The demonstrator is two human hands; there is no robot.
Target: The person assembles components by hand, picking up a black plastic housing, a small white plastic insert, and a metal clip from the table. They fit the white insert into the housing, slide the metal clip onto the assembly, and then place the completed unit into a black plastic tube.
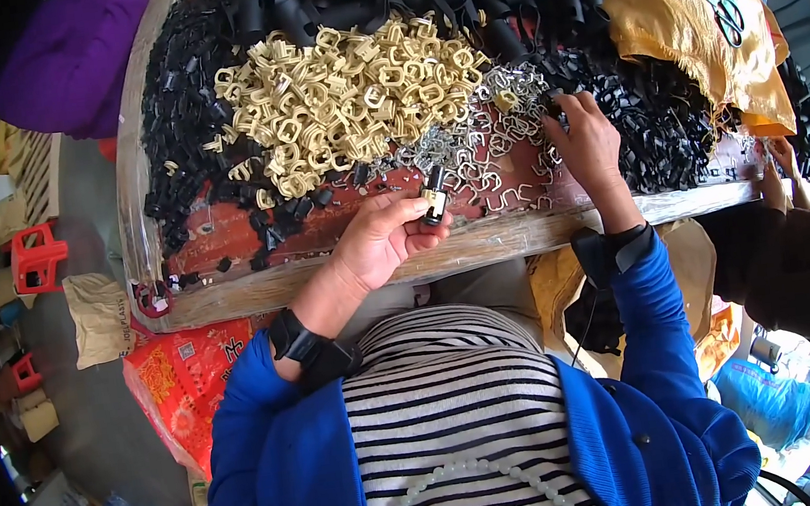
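My left hand is raised over the table's near edge, palm turned up. Its thumb and fingers grip a small black plastic part with a cream-coloured patch in its middle. Further right, my right hand reaches down to the border between silvery metal clips and a heap of small black parts. The fingers there are curled together; whatever they pinch is mostly hidden. Beyond my left hand lies a large heap of cream-coloured plastic buckles.
A wooden rim edges the red-topped table. Larger black tubes fill the back. Scissors rest on a golden woven sack at far right. A purple-sleeved person is across at left; another person's hand is at right.
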